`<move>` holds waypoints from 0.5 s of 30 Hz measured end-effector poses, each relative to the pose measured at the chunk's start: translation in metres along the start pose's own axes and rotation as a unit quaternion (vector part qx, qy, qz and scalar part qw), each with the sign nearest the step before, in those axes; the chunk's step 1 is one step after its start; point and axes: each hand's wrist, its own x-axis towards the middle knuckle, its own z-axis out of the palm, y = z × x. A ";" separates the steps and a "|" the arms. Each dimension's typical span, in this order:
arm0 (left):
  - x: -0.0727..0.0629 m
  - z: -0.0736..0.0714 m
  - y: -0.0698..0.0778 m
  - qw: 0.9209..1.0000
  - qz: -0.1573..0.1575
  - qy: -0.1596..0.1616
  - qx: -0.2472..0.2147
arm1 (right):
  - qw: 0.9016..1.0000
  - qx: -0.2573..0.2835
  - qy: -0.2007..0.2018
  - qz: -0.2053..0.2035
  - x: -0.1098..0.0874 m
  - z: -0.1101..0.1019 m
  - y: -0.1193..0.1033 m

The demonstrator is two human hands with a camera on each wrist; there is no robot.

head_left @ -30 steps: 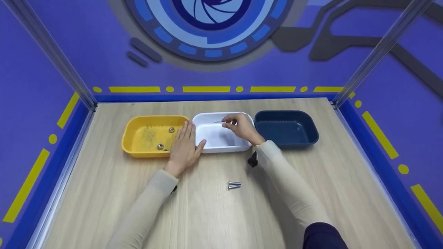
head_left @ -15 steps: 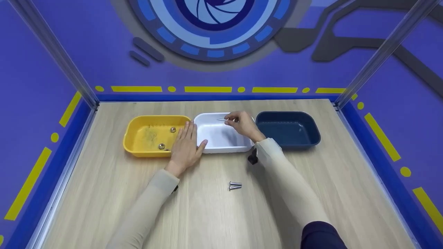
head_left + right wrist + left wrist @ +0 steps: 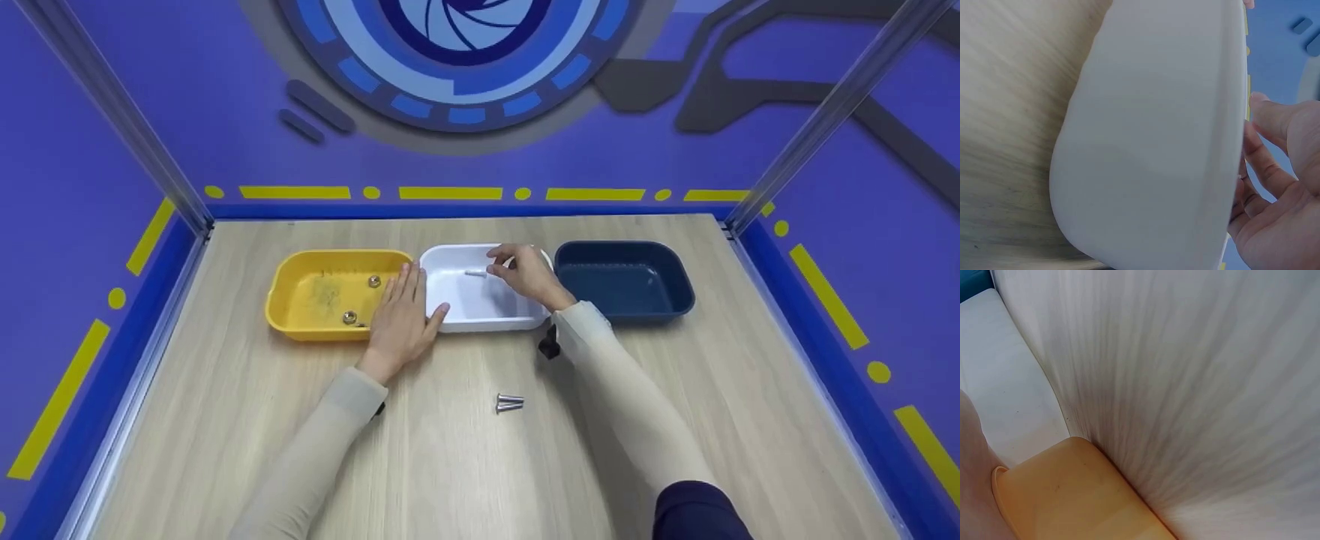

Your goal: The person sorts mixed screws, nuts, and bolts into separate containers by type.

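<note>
**Right hand's thumb and forefinger stand apart above the white tray, a bolt just beside them**

At the far left, a strip of tabletop [image 3: 195, 390] runs between the left wall [image 3: 67, 247] and the yellow tray [image 3: 315, 334], leaving room along that tray's outer end. Inside the tray are a rear nut [image 3: 374, 281] and a front nut [image 3: 349, 317], well apart; the front one sits near the front wall. The left hand [image 3: 400, 322] lies flat with straight fingers across the yellow tray's right end, its thumb reaching over the front left corner of the white tray [image 3: 491, 325]. It grips nothing.

The yellow and white trays stand close side by side; the hand hides part of that boundary. A bolt [image 3: 475, 273] shows within the white tray's rim, toward the rear; whether it touches the floor cannot be told. On the tabletop in front, a pair of bolts [image 3: 510, 403] lies side by side, with a broad stretch of wood between them and the tray edge.

The right hand [image 3: 525, 274] comes over the white tray's right side, thumb and forefinger parted, holding nothing visible. The dark blue tray [image 3: 622, 318] stands just beside the white one, with tabletop between its outer edge and the right wall [image 3: 847, 247].
</note>
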 end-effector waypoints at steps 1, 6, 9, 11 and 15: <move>0.000 0.000 0.000 1.000 -0.001 -0.002 0.001 | 1.000 -0.001 -0.001 -0.004 0.000 0.000 -0.001; 0.000 -0.001 0.000 1.000 -0.005 -0.005 0.000 | 1.000 0.000 -0.001 -0.027 0.000 -0.001 -0.003; 0.000 0.000 0.000 1.000 -0.002 0.003 -0.010 | 0.999 0.000 0.002 -0.043 0.000 -0.002 -0.004; 0.000 0.000 0.000 1.000 -0.002 0.006 -0.014 | 0.999 0.003 0.004 -0.052 -0.002 -0.003 -0.005; 0.000 0.000 0.000 1.000 -0.002 0.002 -0.014 | 0.998 0.002 0.009 -0.060 -0.005 -0.004 -0.006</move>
